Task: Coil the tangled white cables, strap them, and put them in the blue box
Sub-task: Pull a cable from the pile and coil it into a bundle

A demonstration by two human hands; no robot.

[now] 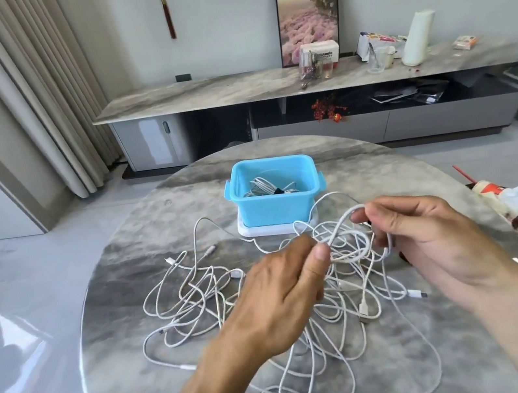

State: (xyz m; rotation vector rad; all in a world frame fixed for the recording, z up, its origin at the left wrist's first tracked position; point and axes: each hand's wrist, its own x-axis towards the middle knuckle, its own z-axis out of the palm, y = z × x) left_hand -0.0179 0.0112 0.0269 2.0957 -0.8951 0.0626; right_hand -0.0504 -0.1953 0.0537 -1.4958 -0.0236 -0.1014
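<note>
At the frame's centre the left hand (284, 291) and right hand (429, 236) both pinch one white cable (342, 230), whose loops may snag the tangle (201, 309) below and tighten into a knot.

Both bare forearms reach forward from the lower edge of the view, converging toward the middle. The left hand (281, 295) is seen back-up, knuckles raised, its thumb (318, 260) pressed against curled fingers, pinching a cable (341, 227). The right hand (429, 236) sits just beside it, slightly higher and farther forward, palm turned inward, fingers curled round the same cable's loop, thumb on top.
</note>
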